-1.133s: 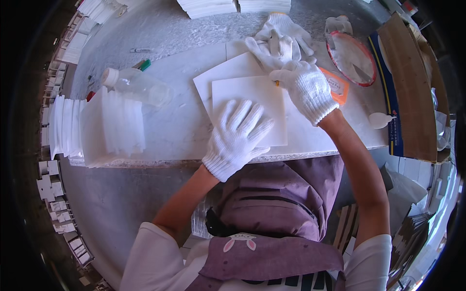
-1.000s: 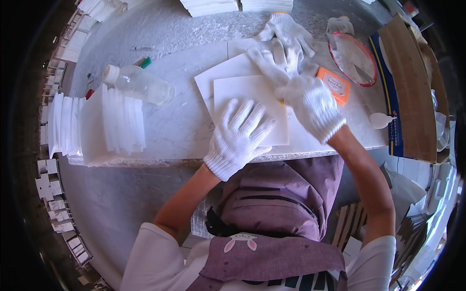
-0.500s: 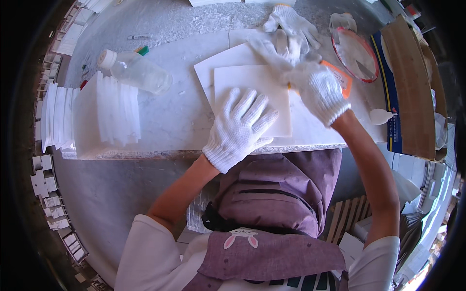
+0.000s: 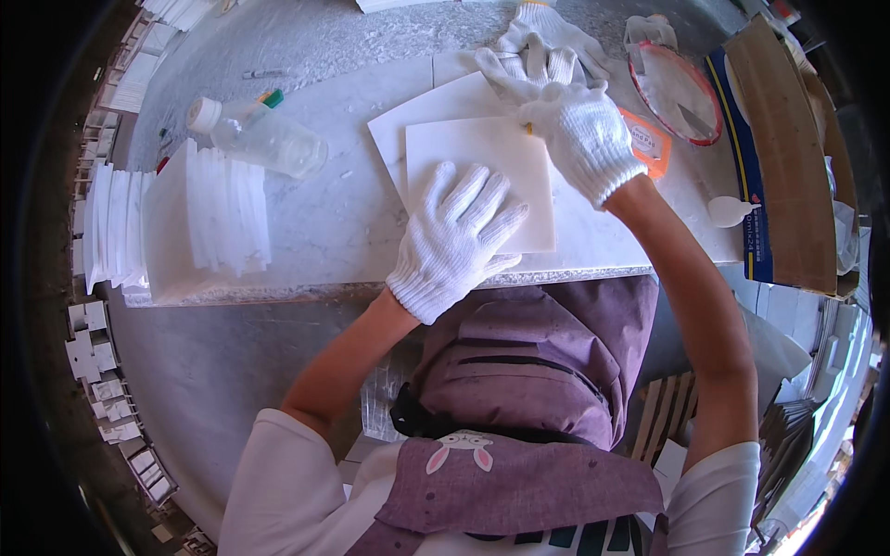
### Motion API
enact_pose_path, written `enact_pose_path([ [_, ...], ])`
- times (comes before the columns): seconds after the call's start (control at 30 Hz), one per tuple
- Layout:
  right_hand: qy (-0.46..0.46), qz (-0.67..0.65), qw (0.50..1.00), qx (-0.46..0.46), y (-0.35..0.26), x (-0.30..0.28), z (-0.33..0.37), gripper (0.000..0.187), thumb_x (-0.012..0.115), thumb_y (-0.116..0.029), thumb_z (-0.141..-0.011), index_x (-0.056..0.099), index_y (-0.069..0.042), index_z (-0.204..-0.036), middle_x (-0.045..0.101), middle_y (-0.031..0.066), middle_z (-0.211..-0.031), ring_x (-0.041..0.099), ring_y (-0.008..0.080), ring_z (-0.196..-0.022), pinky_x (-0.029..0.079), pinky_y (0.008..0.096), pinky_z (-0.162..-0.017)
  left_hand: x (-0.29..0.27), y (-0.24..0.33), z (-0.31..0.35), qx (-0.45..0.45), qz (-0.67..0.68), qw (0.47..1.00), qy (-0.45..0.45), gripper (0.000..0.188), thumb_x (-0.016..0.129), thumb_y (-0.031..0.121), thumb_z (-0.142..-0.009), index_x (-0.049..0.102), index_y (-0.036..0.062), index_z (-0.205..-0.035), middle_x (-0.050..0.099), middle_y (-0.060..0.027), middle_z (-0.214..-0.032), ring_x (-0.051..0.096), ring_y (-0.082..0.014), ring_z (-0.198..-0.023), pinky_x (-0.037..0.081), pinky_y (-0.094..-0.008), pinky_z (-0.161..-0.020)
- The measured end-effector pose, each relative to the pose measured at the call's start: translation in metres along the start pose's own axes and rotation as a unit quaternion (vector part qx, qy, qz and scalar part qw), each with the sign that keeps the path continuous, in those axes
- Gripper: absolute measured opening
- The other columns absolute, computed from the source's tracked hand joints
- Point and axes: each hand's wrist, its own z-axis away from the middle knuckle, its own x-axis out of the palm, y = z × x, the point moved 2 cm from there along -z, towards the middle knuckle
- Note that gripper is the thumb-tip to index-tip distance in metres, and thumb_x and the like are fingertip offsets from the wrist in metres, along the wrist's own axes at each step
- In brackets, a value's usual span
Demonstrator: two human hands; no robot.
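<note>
My left hand (image 4: 464,227), in a white knitted glove, lies open with fingers spread flat on a square white tile (image 4: 505,153). A second white tile (image 4: 389,139) sits under it, turned at an angle. At the top right corner of the upper tile, my right hand (image 4: 584,130) is closed, also gloved. A small yellow tip pokes out beside its fingers; the rest of what they hold is hidden. Loose white gloves (image 4: 556,42) lie just beyond the right hand. An orange-edged packet (image 4: 649,144) is partly behind it.
Thin white tiles (image 4: 209,208) stand in a stack at the left, near a clear bottle (image 4: 269,139) lying on its side. To the right are a red-rimmed round item (image 4: 677,93), a white bulb-shaped piece (image 4: 730,211) and a cardboard box (image 4: 788,157). The worktop's front edge (image 4: 324,290) is close.
My right hand has moved up and left, from the upper tile's right side to its top right corner, and is less blurred. The left hand stays flat on the tile.
</note>
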Motion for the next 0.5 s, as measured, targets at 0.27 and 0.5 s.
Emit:
enact_pose_path([
  [0.27, -0.045, 0.01, 0.999, 0.011, 0.001, -0.001, -0.004, 0.018, 0.062, -0.012, -0.081, 0.073, -0.013, -0.095, 0.068, 0.0128, -0.086, 0.067, 0.0298, -0.083, 0.054, 0.0415, -0.076, -0.002, 0.001, 0.0, -0.001, -0.001, 1.0, 0.001, 0.056, 0.076, 0.047, -0.073, 0.065, 0.0191, -0.12, 0.057, -0.0101, -0.131, 0.049, -0.0295, -0.126, 0.032, -0.0527, -0.112],
  [0.5, -0.037, -0.007, 0.998, -0.049, 0.014, -0.006, 0.004, 0.02, 0.059, -0.006, -0.081, 0.072, -0.012, -0.095, 0.066, 0.0106, -0.086, 0.065, 0.0298, -0.086, 0.053, 0.0401, -0.076, 0.0, -0.002, 0.003, -0.003, 0.0, 1.0, -0.002, 0.058, 0.077, 0.045, -0.071, 0.065, 0.0184, -0.121, 0.056, -0.0095, -0.132, 0.049, -0.0291, -0.125, 0.032, -0.0531, -0.112],
])
